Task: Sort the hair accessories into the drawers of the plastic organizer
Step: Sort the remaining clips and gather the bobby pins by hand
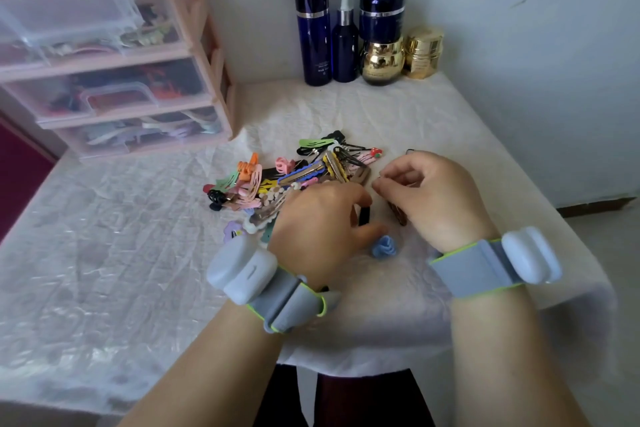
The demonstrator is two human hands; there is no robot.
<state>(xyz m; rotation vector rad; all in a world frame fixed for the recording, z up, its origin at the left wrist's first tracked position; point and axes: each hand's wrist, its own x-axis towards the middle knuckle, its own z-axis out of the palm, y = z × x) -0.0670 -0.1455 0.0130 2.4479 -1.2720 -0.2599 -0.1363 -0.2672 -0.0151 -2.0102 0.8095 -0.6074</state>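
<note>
table (104, 253) white cloth | plastic organizer (114, 80) far left, drawers closed | hair accessories (294, 173) heaped mid-table | left hand (318, 229) fingers curled down among clips, grip unclear | right hand (436, 198) fingertips pinched together, held thing unclear

A home dressing corner.
Cosmetic bottles (310, 21) and gold jars (423, 52) stand by the wall on a cloth-covered worktop (104, 236).

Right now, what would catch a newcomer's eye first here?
The bright heap of hair clips at the middle of the white table, with the left hand and right hand working at its near edge. Behind left stands the pink drawer organizer; dark blue bottles line the back wall.
</note>
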